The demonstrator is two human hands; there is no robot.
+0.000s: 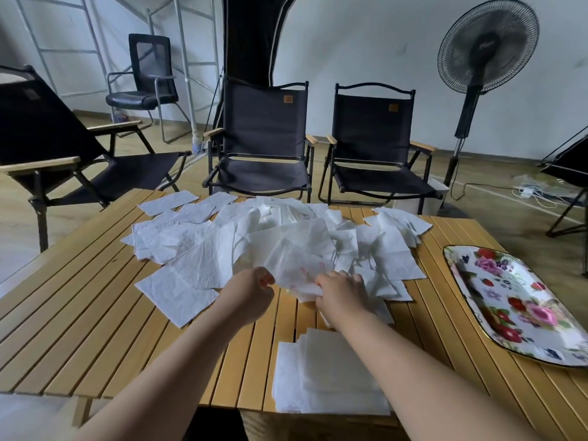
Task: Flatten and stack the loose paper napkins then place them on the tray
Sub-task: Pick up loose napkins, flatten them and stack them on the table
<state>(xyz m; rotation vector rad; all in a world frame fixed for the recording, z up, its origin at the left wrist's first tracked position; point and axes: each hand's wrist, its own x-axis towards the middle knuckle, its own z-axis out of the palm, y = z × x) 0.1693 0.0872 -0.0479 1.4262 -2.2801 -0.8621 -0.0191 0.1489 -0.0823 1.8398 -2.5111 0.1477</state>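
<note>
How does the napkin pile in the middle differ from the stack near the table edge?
The pile lies scattered and crumpled; the stack lies flat and roughly squared. The pile spreads wide; the stack is compact. Both are white napkins on the table.

Tray (509, 300) cut off at right edge; stack (318, 377) partly under right arm (401, 354); held napkin (292, 265) blurred.

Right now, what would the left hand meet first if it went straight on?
The left hand pinches a lifted napkin; straight beyond, it would probably meet the loose napkin pile, though depth is unclear.
</note>
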